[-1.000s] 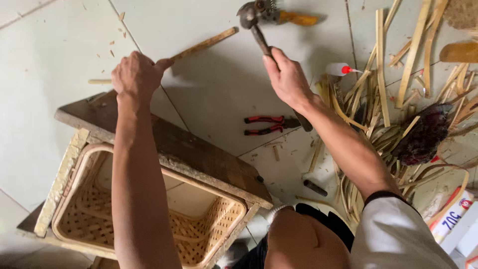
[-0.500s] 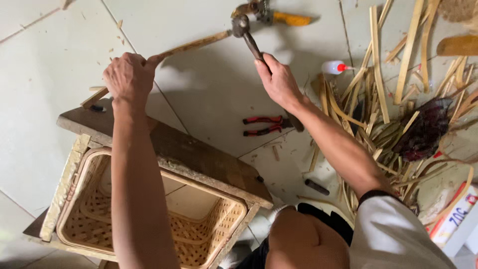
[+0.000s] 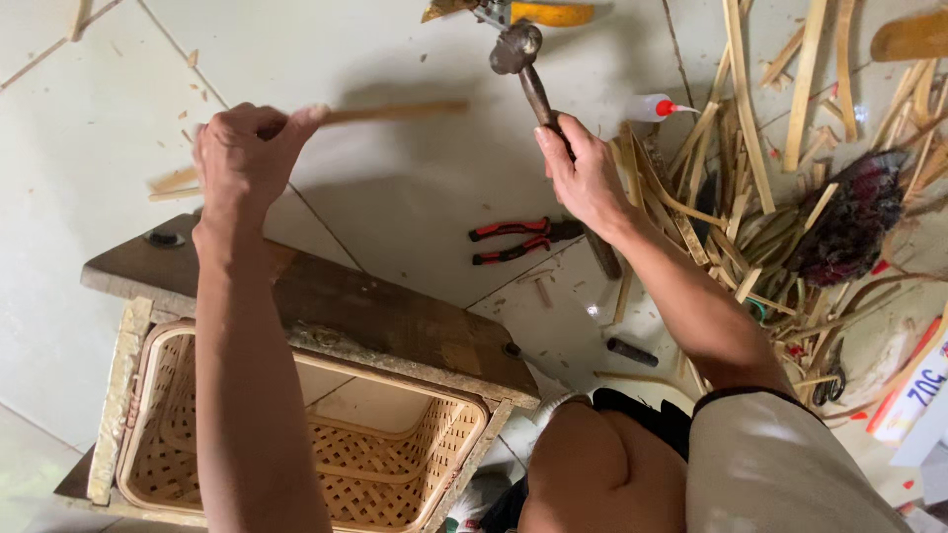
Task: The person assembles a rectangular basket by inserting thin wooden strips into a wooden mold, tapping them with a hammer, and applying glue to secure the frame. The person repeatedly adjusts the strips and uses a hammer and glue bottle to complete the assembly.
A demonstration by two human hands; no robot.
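Nearest, a woven bamboo basket (image 3: 296, 454) is seen lying open, set against a worn wooden board (image 3: 395, 326) on a floor of pale tiles (image 3: 415, 207) strewn with shavings. At the near right edge, part of a white package with red and blue print (image 3: 913, 390) is seen. Further out, red-handled pliers (image 3: 518, 240) are laid on the tiles just left of the right forearm, and a heap of bamboo strips (image 3: 741, 188) is spread to the right, with a dark bundle (image 3: 849, 222) on it. The left hand (image 3: 242, 158) is clenched around a thin bamboo stick (image 3: 395, 112), which is held level above the floor and points right. The right hand (image 3: 583, 178) is closed on the handle of a hammer (image 3: 523, 64), whose head is raised at the far side. Just right of the hammer, a small white squeeze bottle with a red cap (image 3: 657, 107) is lying. At the far edge, a yellow-handled tool (image 3: 548, 13) is partly seen.
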